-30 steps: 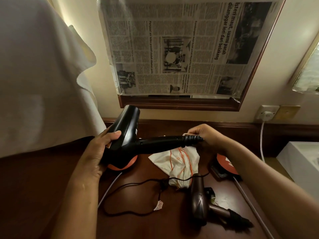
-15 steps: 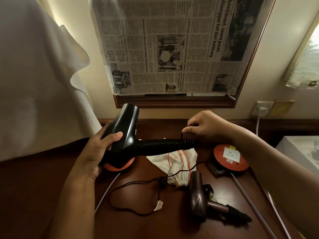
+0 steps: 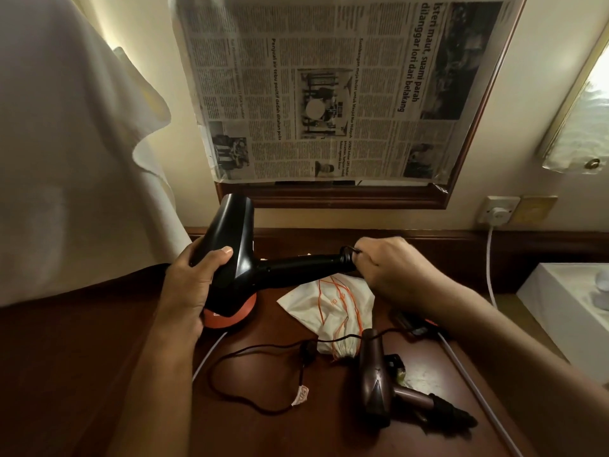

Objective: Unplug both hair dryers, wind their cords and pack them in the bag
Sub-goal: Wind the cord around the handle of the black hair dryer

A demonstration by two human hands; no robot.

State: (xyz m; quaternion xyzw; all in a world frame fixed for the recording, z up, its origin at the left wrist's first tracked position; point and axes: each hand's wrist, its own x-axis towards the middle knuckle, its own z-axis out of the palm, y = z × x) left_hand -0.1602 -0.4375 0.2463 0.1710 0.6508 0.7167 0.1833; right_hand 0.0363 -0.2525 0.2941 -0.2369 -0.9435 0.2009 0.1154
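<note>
while the left hand [image 3: 188, 285] wraps its fingers and thumb round the barrel of the black hair dryer [image 3: 237, 258], holding it above the dark wooden table [image 3: 99, 374], the right hand [image 3: 392, 268] is curled at the far end of the dryer's handle, pinching the black cord [image 3: 350, 249] where it leaves the grip. the handle lies level and points toward three o'clock, the nozzle toward twelve. just under the dryer's back end sits an orange round reel [image 3: 230, 318], with a white cable running from it toward seven o'clock. at five o'clock from the right hand, a white drawstring bag [image 3: 329, 308] with orange lines lies crumpled on the table. below it, toward six o'clock, a loose black cord [image 3: 237, 354] loops across the wood with a small tag on it. the brown hair dryer [image 3: 375, 380] lies on its side beside the bag's mouth, handle aimed at four o'clock. at two o'clock, a white plug [image 3: 499, 212] sits in the wall socket. at twelve o'clock a newspaper [image 3: 329, 87] covers the framed mirror.
</note>
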